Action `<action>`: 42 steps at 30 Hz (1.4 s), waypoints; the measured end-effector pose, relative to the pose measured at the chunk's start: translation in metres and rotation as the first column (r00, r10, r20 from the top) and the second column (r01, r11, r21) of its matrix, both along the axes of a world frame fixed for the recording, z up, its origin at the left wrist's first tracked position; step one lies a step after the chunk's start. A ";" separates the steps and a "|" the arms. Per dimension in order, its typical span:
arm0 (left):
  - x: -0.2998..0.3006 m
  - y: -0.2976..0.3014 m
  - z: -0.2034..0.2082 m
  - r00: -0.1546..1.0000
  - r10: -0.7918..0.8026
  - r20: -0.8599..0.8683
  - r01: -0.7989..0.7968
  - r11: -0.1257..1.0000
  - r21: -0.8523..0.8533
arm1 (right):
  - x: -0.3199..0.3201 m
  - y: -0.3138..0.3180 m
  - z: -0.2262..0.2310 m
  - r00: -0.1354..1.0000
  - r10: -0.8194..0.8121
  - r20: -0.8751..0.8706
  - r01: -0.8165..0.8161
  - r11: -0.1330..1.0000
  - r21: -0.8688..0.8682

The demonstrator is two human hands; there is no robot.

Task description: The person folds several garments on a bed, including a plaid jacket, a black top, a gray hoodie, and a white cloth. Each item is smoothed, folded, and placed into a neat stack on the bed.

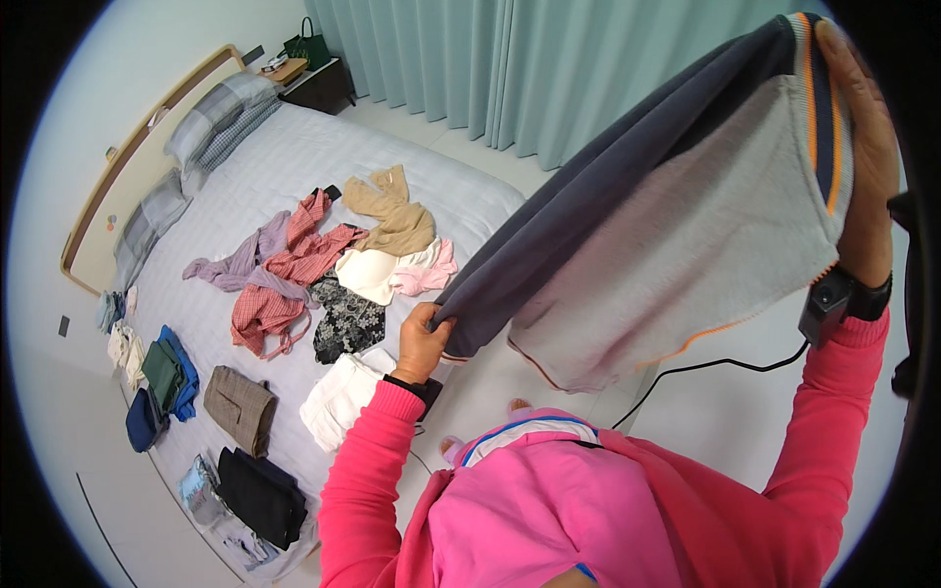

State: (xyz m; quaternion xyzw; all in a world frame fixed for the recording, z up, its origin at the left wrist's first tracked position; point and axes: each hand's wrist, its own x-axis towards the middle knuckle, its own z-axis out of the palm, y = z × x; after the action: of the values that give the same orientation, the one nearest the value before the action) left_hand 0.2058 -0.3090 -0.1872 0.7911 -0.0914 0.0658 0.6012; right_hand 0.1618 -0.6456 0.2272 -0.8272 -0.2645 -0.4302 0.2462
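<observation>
A navy and grey jacket is stretched in the air between my hands, on a slant across the right half of the head view. My left hand is closed on its lower navy end, beside the bed's edge. Up at the far right, my right hand grips the striped ribbed band, navy with orange and white lines. The grey inner face is turned toward me, and orange trim runs along its lower edge. Some of my right fingers are hidden behind the cloth.
Left of me, the bed bears a loose heap of clothes with a red checked shirt and tan garment. White trousers, brown folded trousers and black folded clothes lie nearer. A black cable hangs from my right wrist.
</observation>
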 end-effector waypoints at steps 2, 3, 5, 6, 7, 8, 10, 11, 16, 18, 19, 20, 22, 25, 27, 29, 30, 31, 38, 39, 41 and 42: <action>-0.004 0.003 -0.002 0.998 0.022 -0.057 -0.024 0.999 -0.030 | -0.005 -0.001 0.003 0.978 -0.153 0.142 0.181 0.959 -0.217; -0.005 0.007 -0.001 0.999 0.023 -0.043 -0.024 0.999 -0.027 | -0.006 -0.003 0.005 0.988 -0.071 -0.135 0.087 0.990 0.113; -0.004 0.022 0.007 0.998 0.023 -0.067 -0.026 0.998 -0.050 | -0.009 -0.012 0.005 0.924 0.178 -0.338 -0.042 0.927 0.373; 0.001 0.033 0.015 0.984 0.021 -0.177 -0.029 0.999 -0.045 | -0.009 -0.019 0.000 0.915 0.205 -0.347 -0.015 0.878 0.479; 0.002 0.044 0.025 0.984 0.059 -0.167 -0.066 0.997 -0.037 | -0.009 -0.028 -0.006 0.948 0.106 -0.300 0.054 0.877 0.478; 0.002 0.057 0.036 0.990 0.017 -0.143 -0.038 0.989 -0.145 | -0.008 -0.039 -0.009 0.940 0.082 -0.331 0.072 0.900 0.429; 0.000 0.081 0.065 0.998 -0.008 -0.069 -0.008 0.973 -0.231 | -0.011 -0.065 -0.024 0.914 -0.036 -0.404 0.224 0.875 0.429; -0.003 0.091 0.081 0.999 -0.004 -0.040 -0.007 0.964 -0.267 | -0.014 -0.078 -0.036 0.913 0.010 -0.407 0.182 0.884 0.430; -0.016 0.122 0.161 0.981 0.016 0.194 -0.004 0.998 -0.062 | -0.038 -0.129 -0.108 0.842 0.021 -0.539 0.269 0.851 0.452; -0.020 0.117 0.181 0.965 0.014 0.263 -0.015 1.000 0.003 | -0.048 -0.139 -0.135 0.809 0.125 -0.574 0.239 0.823 0.515; -0.023 0.110 0.187 0.988 0.048 0.150 -0.036 0.996 -0.084 | -0.052 -0.143 -0.148 0.792 0.123 -0.598 0.266 0.812 0.519; -0.026 0.105 0.193 0.989 0.040 0.139 -0.044 0.999 0.026 | -0.055 -0.147 -0.160 0.778 0.139 -0.612 0.280 0.796 0.536; -0.030 0.098 0.204 0.991 -0.003 0.134 -0.032 0.965 0.261 | -0.062 -0.157 -0.180 0.766 0.131 -0.629 0.309 0.783 0.540; -0.028 0.103 0.220 0.981 -0.139 0.138 0.060 0.884 0.464 | -0.078 -0.170 -0.193 0.728 0.157 -0.668 0.337 0.766 0.547; -0.035 0.111 0.224 0.988 -0.104 0.111 0.052 0.916 0.398 | -0.095 -0.170 -0.190 0.687 0.156 -0.710 0.377 0.758 0.532; -0.043 0.125 0.230 0.981 -0.087 0.172 0.016 0.926 0.378 | -0.115 -0.156 -0.183 0.633 0.194 -0.749 0.380 0.766 0.519; -0.048 0.132 0.232 0.983 -0.055 0.177 -0.020 0.919 0.395 | -0.125 -0.145 -0.176 0.631 0.262 -0.731 0.310 0.778 0.547; -0.053 0.139 0.234 0.979 -0.053 0.198 -0.022 0.934 0.355 | -0.136 -0.133 -0.168 0.494 0.333 -0.803 0.386 0.744 0.546; -0.091 0.172 0.243 0.969 0.108 0.223 -0.181 0.924 0.338 | -0.149 -0.043 -0.190 -0.528 0.289 -0.798 -0.135 0.899 0.415; -0.096 0.176 0.244 0.966 0.132 0.224 -0.203 0.922 0.331 | -0.148 -0.042 -0.191 -0.483 0.170 -0.859 -0.293 0.893 0.341; -0.105 0.182 0.246 0.960 0.135 0.247 -0.220 0.907 0.359 | -0.150 -0.034 -0.193 0.088 0.066 -0.994 -0.496 0.868 0.013; -0.109 0.184 0.247 0.961 0.148 0.233 -0.227 0.904 0.362 | -0.149 -0.031 -0.194 0.318 0.057 -0.946 -0.508 0.853 -0.119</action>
State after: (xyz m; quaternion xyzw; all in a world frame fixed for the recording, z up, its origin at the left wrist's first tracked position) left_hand 0.0973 -0.1250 0.0599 0.8882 -0.0855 0.1834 0.4125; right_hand 0.0130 -0.6768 0.0329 -0.8917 -0.3069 0.2193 0.2503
